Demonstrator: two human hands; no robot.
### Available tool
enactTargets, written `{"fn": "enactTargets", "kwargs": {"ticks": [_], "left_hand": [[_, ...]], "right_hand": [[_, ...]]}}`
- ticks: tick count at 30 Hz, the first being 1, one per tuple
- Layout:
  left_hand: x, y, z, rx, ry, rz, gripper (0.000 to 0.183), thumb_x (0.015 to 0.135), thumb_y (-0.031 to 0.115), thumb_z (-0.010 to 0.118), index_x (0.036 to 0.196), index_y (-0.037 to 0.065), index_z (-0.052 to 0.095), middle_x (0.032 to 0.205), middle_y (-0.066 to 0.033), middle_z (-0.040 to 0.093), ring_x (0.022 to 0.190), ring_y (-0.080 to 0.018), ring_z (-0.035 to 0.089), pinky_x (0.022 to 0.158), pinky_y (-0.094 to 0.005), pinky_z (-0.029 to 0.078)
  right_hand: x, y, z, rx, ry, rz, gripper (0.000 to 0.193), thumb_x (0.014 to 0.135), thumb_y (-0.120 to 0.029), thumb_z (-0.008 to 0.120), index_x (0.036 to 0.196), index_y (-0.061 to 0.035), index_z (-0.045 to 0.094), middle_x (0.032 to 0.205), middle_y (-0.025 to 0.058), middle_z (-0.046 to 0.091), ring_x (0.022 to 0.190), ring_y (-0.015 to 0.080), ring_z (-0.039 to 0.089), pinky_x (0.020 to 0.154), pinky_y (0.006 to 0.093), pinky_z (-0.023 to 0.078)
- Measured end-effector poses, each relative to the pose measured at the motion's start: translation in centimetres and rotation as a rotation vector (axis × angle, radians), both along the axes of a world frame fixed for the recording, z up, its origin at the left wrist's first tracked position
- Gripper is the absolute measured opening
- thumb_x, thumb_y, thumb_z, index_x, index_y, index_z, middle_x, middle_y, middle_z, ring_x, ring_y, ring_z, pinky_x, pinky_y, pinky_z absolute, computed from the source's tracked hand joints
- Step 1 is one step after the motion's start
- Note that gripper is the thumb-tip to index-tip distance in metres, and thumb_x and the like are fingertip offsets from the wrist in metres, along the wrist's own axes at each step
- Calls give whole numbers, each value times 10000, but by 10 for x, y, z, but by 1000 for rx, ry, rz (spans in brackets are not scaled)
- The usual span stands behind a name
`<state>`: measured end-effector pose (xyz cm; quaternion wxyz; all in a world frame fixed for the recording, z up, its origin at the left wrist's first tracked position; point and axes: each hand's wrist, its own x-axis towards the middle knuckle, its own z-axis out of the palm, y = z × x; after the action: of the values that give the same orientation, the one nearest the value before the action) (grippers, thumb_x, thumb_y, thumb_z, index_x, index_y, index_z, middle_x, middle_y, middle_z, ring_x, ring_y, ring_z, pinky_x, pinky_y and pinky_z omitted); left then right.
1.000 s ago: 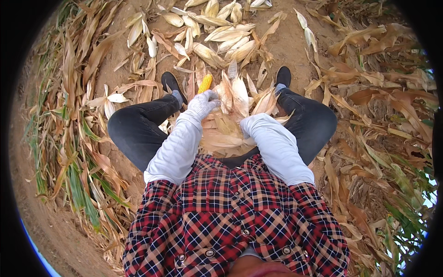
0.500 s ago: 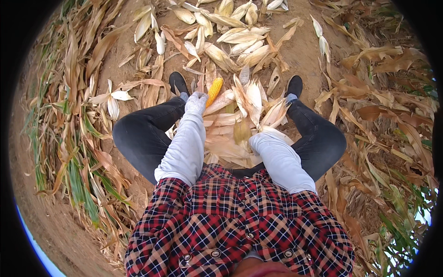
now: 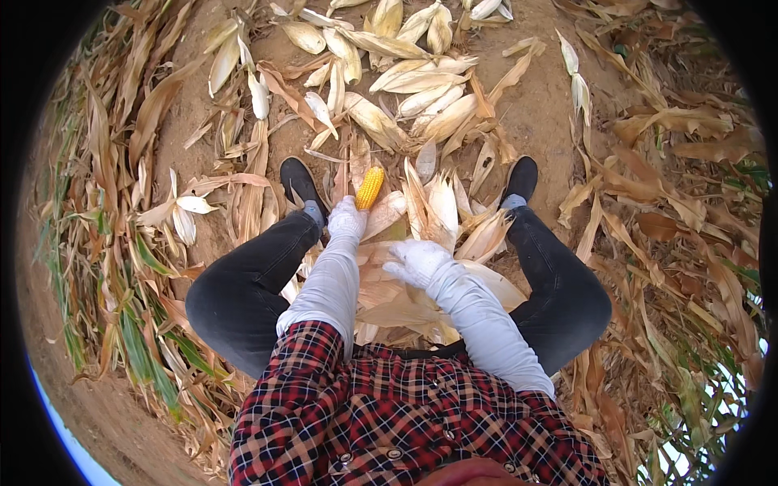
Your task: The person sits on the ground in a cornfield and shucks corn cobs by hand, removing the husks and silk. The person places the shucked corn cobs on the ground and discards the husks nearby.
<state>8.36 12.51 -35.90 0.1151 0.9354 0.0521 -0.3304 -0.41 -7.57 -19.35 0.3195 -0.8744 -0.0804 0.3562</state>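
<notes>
My left hand [image 3: 347, 217], in a white glove, is closed around the lower end of a husked yellow corn cob [image 3: 370, 188]. The cob's bare kernels point away from me, its tip up toward the pile. Nothing shows in my right hand [image 3: 417, 261], also gloved in white; its fingers are apart and reach leftward above the loose corn husks [image 3: 389, 301] between my legs. Beyond that hand stand pale, peeled-back husks [image 3: 442, 206].
Several unhusked ears of corn [image 3: 421, 77] lie heaped on the brown soil [image 3: 535, 105] ahead. Dry stalks and leaves cover the ground at the left [image 3: 154, 105] and right [image 3: 673, 211]. My shoes [image 3: 521, 178] rest on either side of the husks.
My right hand has come up from low near my lap and moved forward over the husks, fingers now showing. My left hand keeps hold of the corn cob, which is slightly more upright.
</notes>
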Motion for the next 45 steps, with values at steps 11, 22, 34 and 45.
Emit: {"fn": "enactTargets", "kwargs": {"ticks": [11, 22, 34, 45], "left_hand": [[15, -28, -4, 86, 169, -34, 648, 844, 493, 765, 1293, 56, 599, 1305, -207, 684, 1223, -357, 680, 1049, -452, 542], [25, -22, 52, -840, 162, 790, 611, 857, 439, 790, 1241, -24, 681, 1164, -197, 724, 1027, -307, 716, 879, -401, 563], [2, -38, 342, -730, -633, -392, 648, 763, 270, 869, 1338, 85, 635, 1185, -146, 729, 1093, -347, 708, 989, -426, 547], [64, -64, 401, -449, -1328, -880, 706, 669, 70, 789, 1357, 137, 646, 1275, -77, 673, 1216, -285, 634, 1128, -543, 439]], "right_hand": [[15, 23, -6, 93, 3, 109, 417, 993, -409, 640, 1179, -38, 687, 1036, 198, 730, 984, 386, 720, 909, 487, 580], [23, 4, 29, 4, -108, -66, 439, 1011, -474, 606, 1114, -56, 694, 1098, 202, 720, 1049, 384, 696, 935, 483, 556], [32, -84, 153, 1319, 326, -978, 695, 1064, -630, 475, 1399, -35, 603, 1146, 200, 719, 881, 294, 754, 758, 456, 655], [58, -93, 204, 1121, 263, -586, 623, 985, -403, 692, 1445, -28, 501, 1030, 103, 686, 757, 176, 698, 645, 337, 651]]}}
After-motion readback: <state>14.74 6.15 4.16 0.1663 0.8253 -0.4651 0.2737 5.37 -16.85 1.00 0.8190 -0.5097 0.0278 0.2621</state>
